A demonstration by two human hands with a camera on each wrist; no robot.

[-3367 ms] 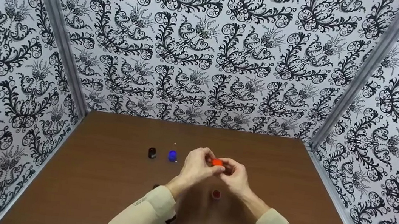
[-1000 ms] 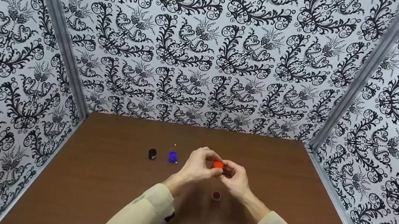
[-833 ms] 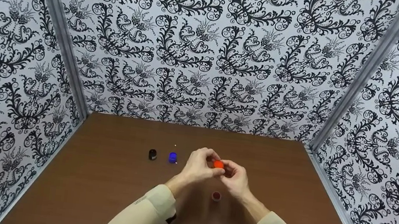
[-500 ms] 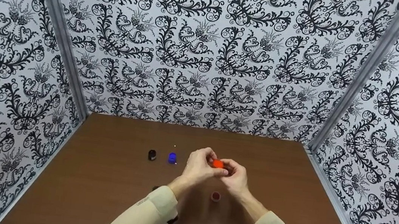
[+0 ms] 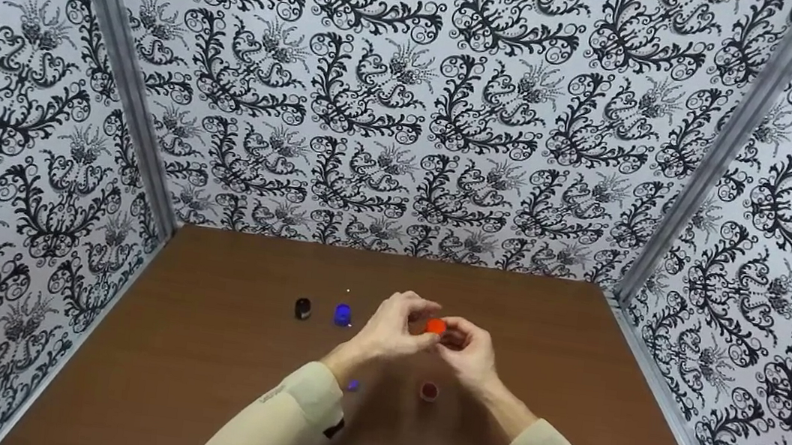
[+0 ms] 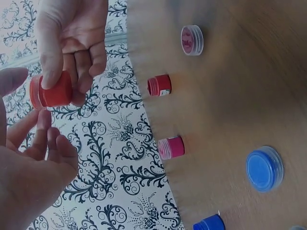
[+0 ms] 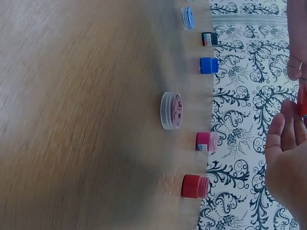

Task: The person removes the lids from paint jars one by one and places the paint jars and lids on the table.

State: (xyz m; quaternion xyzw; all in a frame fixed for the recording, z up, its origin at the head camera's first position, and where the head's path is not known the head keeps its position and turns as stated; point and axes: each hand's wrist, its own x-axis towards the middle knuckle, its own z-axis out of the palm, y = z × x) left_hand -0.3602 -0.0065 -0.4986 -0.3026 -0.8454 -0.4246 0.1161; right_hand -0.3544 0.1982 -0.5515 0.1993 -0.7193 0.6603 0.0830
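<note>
In the head view, both hands are raised over the table around a small orange-red paint jar (image 5: 435, 326). My right hand (image 5: 468, 352) pinches the jar, its thumb across the side in the left wrist view. That view shows the jar (image 6: 56, 91) tipped sideways, its clear-rimmed end toward my left hand (image 6: 38, 163). The left thumb stands a little off that end, and the fingertips are right at the jar's edge. Below the hands lies a clear screw lid (image 5: 429, 391) with dark red paint inside.
On the brown table (image 5: 212, 366) stand a black jar (image 5: 302, 308) and a blue jar (image 5: 342, 314). A red jar (image 6: 159, 85) and a pink jar (image 6: 171, 147) show clear threaded necks in the left wrist view. A blue lid (image 6: 265, 168) lies nearer. Patterned walls enclose the table.
My left fingers have spread away from the orange-red jar, and the left forearm has shifted slightly left, uncovering something small and blue beside the wrist. The right hand keeps its hold in nearly the same place.
</note>
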